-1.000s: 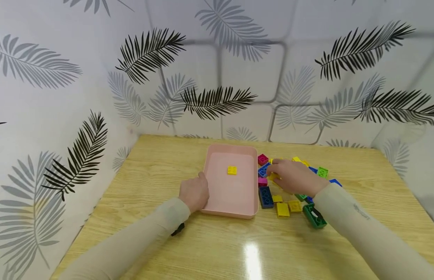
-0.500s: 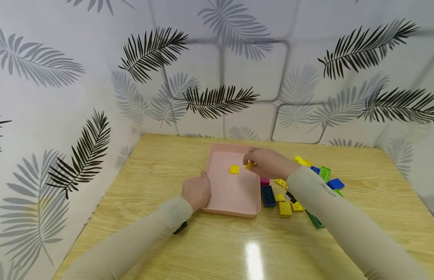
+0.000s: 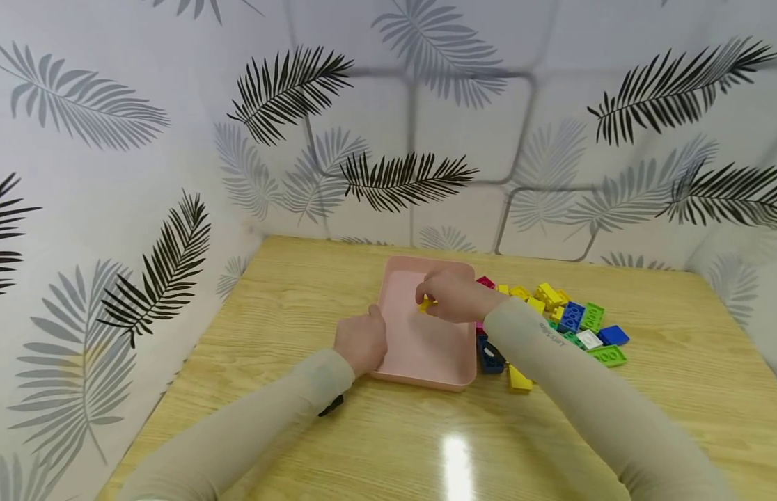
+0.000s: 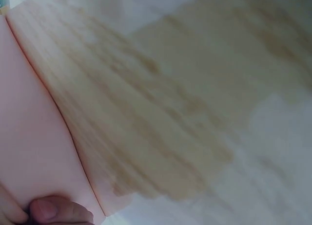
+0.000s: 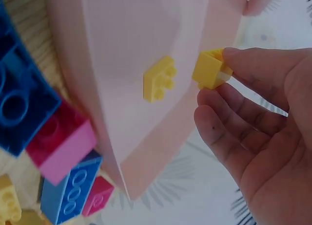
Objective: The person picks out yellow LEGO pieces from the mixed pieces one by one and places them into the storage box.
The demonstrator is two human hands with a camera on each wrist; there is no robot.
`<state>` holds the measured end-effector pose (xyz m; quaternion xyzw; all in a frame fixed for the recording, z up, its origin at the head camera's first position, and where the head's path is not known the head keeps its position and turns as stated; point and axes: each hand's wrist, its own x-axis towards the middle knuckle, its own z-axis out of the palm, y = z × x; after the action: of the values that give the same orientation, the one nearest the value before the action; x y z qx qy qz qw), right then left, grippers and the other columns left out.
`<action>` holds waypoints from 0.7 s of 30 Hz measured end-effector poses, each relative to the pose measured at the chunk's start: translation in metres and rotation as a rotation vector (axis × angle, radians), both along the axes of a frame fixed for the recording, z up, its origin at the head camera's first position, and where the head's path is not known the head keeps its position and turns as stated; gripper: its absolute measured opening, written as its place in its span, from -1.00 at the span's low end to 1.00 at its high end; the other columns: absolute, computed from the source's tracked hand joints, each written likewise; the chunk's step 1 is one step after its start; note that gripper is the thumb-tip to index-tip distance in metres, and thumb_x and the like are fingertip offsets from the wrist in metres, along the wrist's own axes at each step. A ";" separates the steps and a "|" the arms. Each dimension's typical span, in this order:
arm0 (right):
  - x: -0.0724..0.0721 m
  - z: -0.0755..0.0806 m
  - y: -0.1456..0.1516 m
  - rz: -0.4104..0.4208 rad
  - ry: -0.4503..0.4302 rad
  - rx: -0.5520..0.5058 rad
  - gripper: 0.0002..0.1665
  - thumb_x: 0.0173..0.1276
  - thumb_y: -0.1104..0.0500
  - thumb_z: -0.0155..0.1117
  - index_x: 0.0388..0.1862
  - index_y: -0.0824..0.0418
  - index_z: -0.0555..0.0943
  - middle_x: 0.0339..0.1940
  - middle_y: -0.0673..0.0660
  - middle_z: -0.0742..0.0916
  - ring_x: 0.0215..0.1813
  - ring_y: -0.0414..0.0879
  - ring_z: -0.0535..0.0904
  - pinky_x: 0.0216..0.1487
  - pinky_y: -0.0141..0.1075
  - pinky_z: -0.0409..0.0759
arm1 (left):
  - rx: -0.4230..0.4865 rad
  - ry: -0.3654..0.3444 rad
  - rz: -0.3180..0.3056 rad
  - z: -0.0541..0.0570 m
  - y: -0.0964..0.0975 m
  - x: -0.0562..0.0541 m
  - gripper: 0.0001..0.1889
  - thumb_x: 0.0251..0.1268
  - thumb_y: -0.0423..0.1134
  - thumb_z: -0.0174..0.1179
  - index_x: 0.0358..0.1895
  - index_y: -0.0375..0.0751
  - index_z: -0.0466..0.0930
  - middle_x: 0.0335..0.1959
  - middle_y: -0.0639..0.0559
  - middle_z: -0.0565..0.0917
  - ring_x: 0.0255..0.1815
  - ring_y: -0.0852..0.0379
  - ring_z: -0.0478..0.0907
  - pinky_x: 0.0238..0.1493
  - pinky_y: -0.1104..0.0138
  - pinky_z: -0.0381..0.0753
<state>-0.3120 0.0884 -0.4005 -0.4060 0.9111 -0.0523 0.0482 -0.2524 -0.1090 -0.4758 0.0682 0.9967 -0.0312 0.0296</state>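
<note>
A shallow pink tray stands on the wooden table, and my left hand grips its left side near the front corner. In the left wrist view, curled fingertips lie against the tray's pink wall. Over the tray floor, my right hand holds a small yellow toy building brick between thumb and fingers. Another yellow brick lies on the tray floor close by; in the head view the right hand hides it.
Right of the tray, loose bricks lie spread out, among them a dark blue brick, a yellow brick, a light green brick and a white brick. A patterned wall covering rises behind the table.
My right hand has picked a yellow brick from the pile and carried it left over the tray. The left hand has kept its place on the tray; the head view has shifted slightly.
</note>
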 end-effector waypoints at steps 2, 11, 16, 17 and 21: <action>0.000 -0.002 -0.005 -0.002 -0.036 0.017 -0.80 0.32 0.21 0.43 -0.08 0.13 0.75 -0.18 0.04 0.73 -0.16 -0.09 0.59 0.04 -0.20 0.62 | -0.002 -0.002 0.001 0.000 0.000 0.000 -0.44 0.47 -0.11 0.07 0.36 -0.44 0.32 -0.42 -0.09 0.71 -0.47 0.06 0.68 -0.40 0.11 0.67; 0.002 -0.010 -0.016 -0.026 -0.103 0.066 -0.74 0.33 0.20 0.42 0.00 0.13 0.73 -0.10 0.04 0.73 -0.12 -0.11 0.61 0.11 -0.23 0.63 | -0.003 -0.008 -0.008 0.000 0.001 -0.002 -0.50 0.46 -0.10 0.11 0.25 -0.43 0.37 -0.59 -0.02 0.59 -0.64 0.15 0.54 -0.55 0.18 0.61; 0.001 -0.012 -0.016 -0.041 -0.117 0.075 -0.73 0.34 0.19 0.43 0.01 0.12 0.73 -0.10 0.04 0.73 -0.12 -0.11 0.60 0.11 -0.24 0.63 | -0.013 0.004 -0.012 0.000 0.001 -0.001 -0.51 0.44 -0.09 0.13 0.23 -0.42 0.39 -0.60 -0.02 0.57 -0.64 0.14 0.55 -0.58 0.18 0.60; 0.001 -0.013 -0.015 -0.042 -0.119 0.076 -0.72 0.33 0.18 0.43 0.02 0.12 0.72 -0.10 0.04 0.73 -0.12 -0.11 0.60 0.11 -0.24 0.63 | -0.017 0.006 -0.014 0.000 0.001 -0.001 -0.50 0.44 -0.09 0.13 0.23 -0.42 0.39 -0.60 -0.02 0.58 -0.64 0.13 0.55 -0.58 0.19 0.60; 0.002 -0.013 -0.013 -0.045 -0.126 0.071 -0.71 0.34 0.18 0.42 0.04 0.12 0.71 -0.10 0.05 0.72 -0.12 -0.10 0.59 0.10 -0.22 0.63 | -0.019 0.007 -0.012 0.001 0.000 0.000 -0.48 0.46 -0.09 0.12 0.27 -0.43 0.37 -0.59 -0.03 0.59 -0.63 0.13 0.57 -0.56 0.19 0.61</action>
<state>-0.3103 0.0750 -0.4137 -0.3794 0.9164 -0.0463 0.1184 -0.2519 -0.1087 -0.4752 0.0736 0.9961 -0.0408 0.0268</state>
